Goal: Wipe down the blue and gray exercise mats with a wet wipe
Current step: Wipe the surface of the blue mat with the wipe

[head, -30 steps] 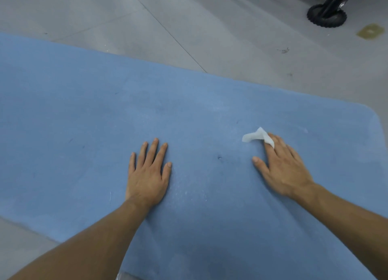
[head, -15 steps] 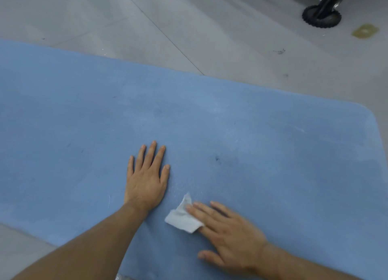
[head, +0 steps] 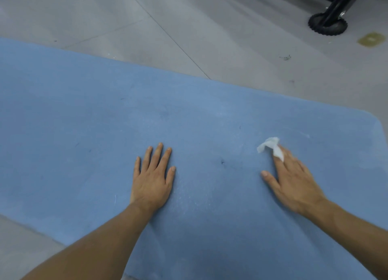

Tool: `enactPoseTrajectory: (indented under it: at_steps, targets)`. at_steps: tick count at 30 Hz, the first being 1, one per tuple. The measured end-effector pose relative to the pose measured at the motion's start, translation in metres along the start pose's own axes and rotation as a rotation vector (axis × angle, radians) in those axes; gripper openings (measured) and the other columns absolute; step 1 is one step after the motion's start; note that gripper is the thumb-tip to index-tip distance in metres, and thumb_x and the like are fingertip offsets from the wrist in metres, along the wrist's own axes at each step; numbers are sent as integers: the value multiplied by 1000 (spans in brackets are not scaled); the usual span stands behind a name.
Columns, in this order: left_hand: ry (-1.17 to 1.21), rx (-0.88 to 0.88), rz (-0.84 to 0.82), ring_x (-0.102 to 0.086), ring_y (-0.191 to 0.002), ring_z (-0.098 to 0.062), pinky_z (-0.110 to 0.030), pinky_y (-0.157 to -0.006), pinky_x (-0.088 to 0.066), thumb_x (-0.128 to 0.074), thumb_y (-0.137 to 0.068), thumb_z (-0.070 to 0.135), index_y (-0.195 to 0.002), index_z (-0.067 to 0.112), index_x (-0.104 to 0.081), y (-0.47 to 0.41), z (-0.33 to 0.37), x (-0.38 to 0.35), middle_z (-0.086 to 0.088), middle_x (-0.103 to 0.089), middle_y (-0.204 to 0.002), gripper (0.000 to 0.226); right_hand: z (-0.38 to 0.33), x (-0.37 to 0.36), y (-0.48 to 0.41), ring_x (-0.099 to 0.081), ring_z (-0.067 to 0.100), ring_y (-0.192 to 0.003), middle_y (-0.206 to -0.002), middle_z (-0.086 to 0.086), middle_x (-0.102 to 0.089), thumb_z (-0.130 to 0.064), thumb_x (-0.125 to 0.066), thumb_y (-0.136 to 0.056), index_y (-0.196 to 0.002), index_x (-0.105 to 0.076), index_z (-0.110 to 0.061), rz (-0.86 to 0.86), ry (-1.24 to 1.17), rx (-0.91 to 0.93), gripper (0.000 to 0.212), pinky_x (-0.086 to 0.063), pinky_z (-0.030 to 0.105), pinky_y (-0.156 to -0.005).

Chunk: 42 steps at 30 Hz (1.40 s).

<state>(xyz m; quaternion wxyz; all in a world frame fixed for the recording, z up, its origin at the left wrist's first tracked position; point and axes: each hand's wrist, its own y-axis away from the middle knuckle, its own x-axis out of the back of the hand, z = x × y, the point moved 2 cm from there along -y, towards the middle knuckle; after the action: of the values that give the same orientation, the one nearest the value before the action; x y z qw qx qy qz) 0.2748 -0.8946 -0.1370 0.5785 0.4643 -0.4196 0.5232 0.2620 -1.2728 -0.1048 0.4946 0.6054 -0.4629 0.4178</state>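
I see the blue exercise mat (head: 210,120) lying flat on a gray tiled floor (head: 168,28), filling most of the view, its rounded far right corner just inside the right edge. My left hand (head: 152,178) lies palm down near the middle of the mat, fingers straight and only slightly apart, holding nothing. My right hand (head: 291,179) is also flat on the mat, over to the right and well apart from the left, thumb stretched out toward the left. The white wet wipe (head: 270,148) is crumpled under and over the tips of its fingers; one fold lies across a finger and the rest bunches on the mat just beyond the fingertips. A small dark speck (head: 222,162) shows on the mat between the two hands. At the far right, on the floor beyond the mat, a black ribbed foot (head: 327,28) carries a black frame (head: 344,0), with a yellowish patch (head: 371,39) on the floor just right of it.
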Motion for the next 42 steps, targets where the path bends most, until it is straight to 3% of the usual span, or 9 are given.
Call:
enactPoseTrajectory:
  at_steps: [2, 5, 10, 15, 25, 32, 37, 40, 42]
  targets:
    - [1, -5, 0, 7, -159, -13, -43, -129, 4, -2, -99, 62, -165, 38, -13, 0, -1, -1, 15, 0, -173, 71, -31, -12, 17, -9, 21, -160, -172, 4, 2, -66, -21, -101, -165, 0, -17, -28, 47, 175, 83, -9, 35, -128]
    - [1, -8, -2, 8, -159, -12, -43, -129, 5, -2, -99, 61, -165, 38, -13, 0, -2, -1, 15, 0, -173, 71, -87, -32, 53, -31, 27, -154, -168, 10, -19, -68, -33, -100, -160, -34, -8, 14, 54, 476, 85, -23, 38, -120]
    - [6, -9, 0, 5, -160, -14, -44, -129, 3, -3, -98, 62, -165, 38, -16, 0, -1, 1, 14, -3, -173, 72, -164, -65, 103, -36, 15, -151, -164, 2, -38, -71, -48, -94, -152, -52, -23, -8, 132, 833, 75, -40, 31, -113]
    - [11, -11, -12, 7, -159, -12, -42, -128, 6, -2, -97, 63, -165, 39, -13, 1, -2, 2, 15, 0, -173, 73, -152, -57, 87, -38, 14, -150, -164, -1, -39, -71, -37, -98, -154, -49, -20, 2, 181, 808, 76, -32, 35, -116]
    - [25, -32, -8, 11, -158, -9, -36, -127, 11, -3, -98, 62, -165, 39, -11, 5, -7, 0, 17, 3, -172, 71, -4, 3, -14, -14, 20, -158, -171, 3, -19, -67, -10, -97, -164, -18, -16, 2, 39, -36, 85, -15, 39, -127]
    - [11, -33, 24, 5, -159, -11, -38, -129, 7, -7, -102, 60, -164, 37, -17, 6, -6, -3, 15, -4, -173, 68, -63, -21, 32, 4, 21, -160, -172, 3, 12, -73, -20, -97, -162, 16, -25, -120, 45, 267, 88, -4, 38, -128]
    - [-4, -30, 28, -2, -160, -15, -44, -129, -2, -9, -101, 59, -164, 35, -22, 7, -4, -1, 12, -10, -173, 69, -156, -59, 99, -43, 19, -148, -161, 2, -43, -57, -39, -99, -149, -56, -24, -37, 161, 817, 63, -36, 36, -115]
    - [7, -33, 20, 0, -160, -14, -42, -129, 0, -8, -100, 60, -164, 36, -20, 7, -4, 1, 13, -8, -173, 69, -180, -69, 115, -53, 8, -138, -149, -13, -57, -29, -41, -98, -131, -70, -38, -57, 206, 925, 45, -49, 26, -106]
    - [18, -31, 14, 1, -160, -14, -42, -129, 1, -7, -100, 60, -164, 36, -20, 7, -5, 2, 13, -8, -173, 70, -178, -67, 110, -50, 8, -141, -154, -12, -52, -39, -43, -97, -135, -67, -37, -29, 251, 960, 45, -48, 27, -108]
